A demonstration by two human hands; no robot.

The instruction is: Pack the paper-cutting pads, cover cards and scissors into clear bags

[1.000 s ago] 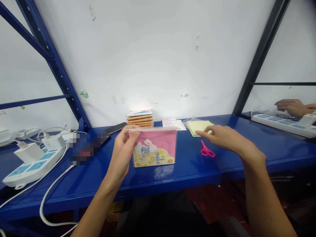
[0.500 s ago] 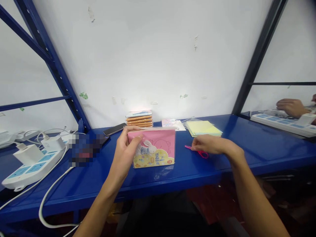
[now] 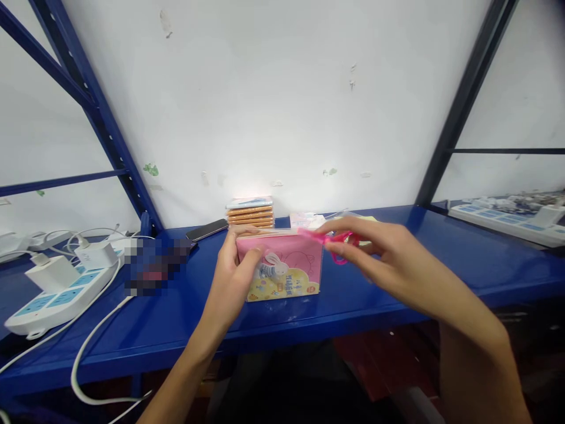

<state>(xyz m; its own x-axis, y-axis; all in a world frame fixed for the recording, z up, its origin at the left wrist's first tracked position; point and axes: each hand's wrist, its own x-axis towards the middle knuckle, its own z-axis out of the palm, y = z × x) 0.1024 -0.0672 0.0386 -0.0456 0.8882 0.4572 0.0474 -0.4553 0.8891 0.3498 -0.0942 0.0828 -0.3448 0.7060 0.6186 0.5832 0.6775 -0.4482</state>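
Rabbit-print pink paper packet point(image 3: 286, 268) sits on the blue steel tabletop point(image 3: 132, 330), left hand's point(image 3: 232, 277) grip clamped on its left side. Right hand's point(image 3: 379, 250) grip pinches pink scissors point(image 3: 339, 239), held roughly level, their tip at the packet's top edge.

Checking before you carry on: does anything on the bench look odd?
A pixelated patch on the blue bench, left of the left hand, looks odd: it hides whatever lies there, so I cannot tell what it is.

Left hand point(image 3: 232, 274) curled upright, thumb forward; right hand point(image 3: 384, 256) reaching across from the right, fingers pinched, both forearms bare.
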